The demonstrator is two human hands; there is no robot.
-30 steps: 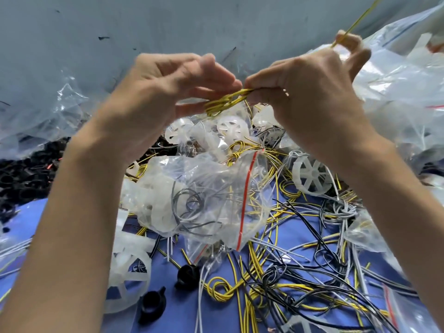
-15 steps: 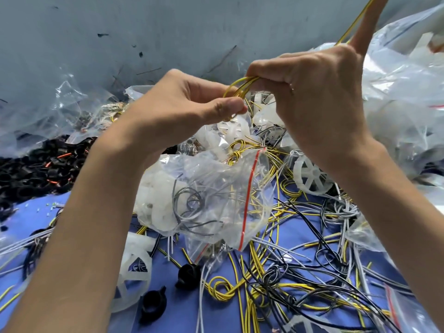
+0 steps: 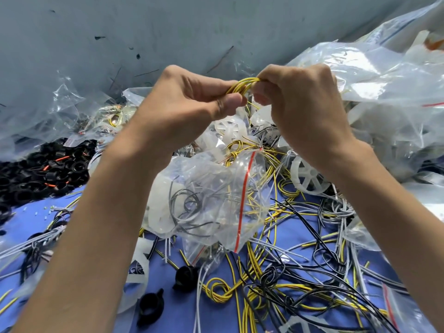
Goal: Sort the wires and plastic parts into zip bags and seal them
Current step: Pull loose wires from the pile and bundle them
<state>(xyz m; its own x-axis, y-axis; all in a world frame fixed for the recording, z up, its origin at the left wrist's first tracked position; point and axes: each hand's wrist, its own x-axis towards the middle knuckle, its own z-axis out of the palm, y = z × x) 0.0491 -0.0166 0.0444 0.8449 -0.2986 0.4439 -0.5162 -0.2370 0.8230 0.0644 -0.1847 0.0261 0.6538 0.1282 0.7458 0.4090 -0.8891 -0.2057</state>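
A scuffed grey wall (image 3: pixel 168 32) rises behind the blue table surface (image 3: pixel 182 316).

Both my forearms rise from the lower corners of the frame and meet at upper centre — my left hand (image 3: pixel 192 102) and right hand (image 3: pixel 298 102) each have fingers curled tight, thumbs pressed in, knuckles almost touching.

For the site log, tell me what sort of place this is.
Probably a small parts-packing or assembly workbench, not a home. A blue-covered table is heaped with cut yellow, grey and black wires, a pile of identical black plastic rings, white plastic wheels and many red-striped zip bags.
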